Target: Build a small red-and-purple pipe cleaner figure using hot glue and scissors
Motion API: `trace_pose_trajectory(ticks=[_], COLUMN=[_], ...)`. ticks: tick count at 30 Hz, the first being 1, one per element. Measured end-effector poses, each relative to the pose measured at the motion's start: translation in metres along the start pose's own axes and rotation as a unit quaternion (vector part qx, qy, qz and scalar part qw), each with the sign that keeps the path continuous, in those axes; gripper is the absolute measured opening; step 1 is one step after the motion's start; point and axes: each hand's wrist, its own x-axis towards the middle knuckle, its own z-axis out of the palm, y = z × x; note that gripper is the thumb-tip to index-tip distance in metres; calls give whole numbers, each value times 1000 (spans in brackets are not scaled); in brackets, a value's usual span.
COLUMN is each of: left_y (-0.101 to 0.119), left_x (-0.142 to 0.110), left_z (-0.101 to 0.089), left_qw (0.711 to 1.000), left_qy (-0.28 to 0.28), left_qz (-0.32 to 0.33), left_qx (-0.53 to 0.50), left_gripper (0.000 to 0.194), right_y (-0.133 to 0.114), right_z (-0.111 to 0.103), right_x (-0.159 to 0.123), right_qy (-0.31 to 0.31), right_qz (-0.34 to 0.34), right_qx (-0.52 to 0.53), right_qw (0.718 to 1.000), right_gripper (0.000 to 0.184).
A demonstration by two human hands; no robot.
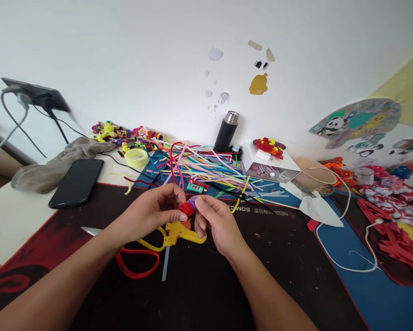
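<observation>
Between my two hands is a small rolled piece of fuzzy pipe cleaner, red at one end and purple at the other. My left hand pinches its red end between thumb and fingers. On the purple end, the thumb and fingers of my right hand are closed. Just below them on the dark mat lies a yellow tool that looks like a glue gun, partly covered by my hands. Red-handled scissors rest under my left wrist, blade pointing left. A thin pale strip lies beside them.
Many coloured pipe cleaners are heaped behind my hands. Around them stand a black thermos, a white drawer box and a yellow bowl. A phone lies left. On the right are a white cable and red strips.
</observation>
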Motion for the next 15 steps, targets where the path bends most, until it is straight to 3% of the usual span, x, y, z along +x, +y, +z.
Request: trace_pose_trajectory(ticks=[15], left_y=[-1], left_x=[1], left_z=[-1], left_qw=[999], left_qy=[-4], left_qz=[-49], left_qx=[-12], left_gripper=[34], right_y=[1], right_z=[1], right_x=[0], right_qy=[-10], right_qz=[18], right_qx=[28], right_qw=[999], right_gripper=[45])
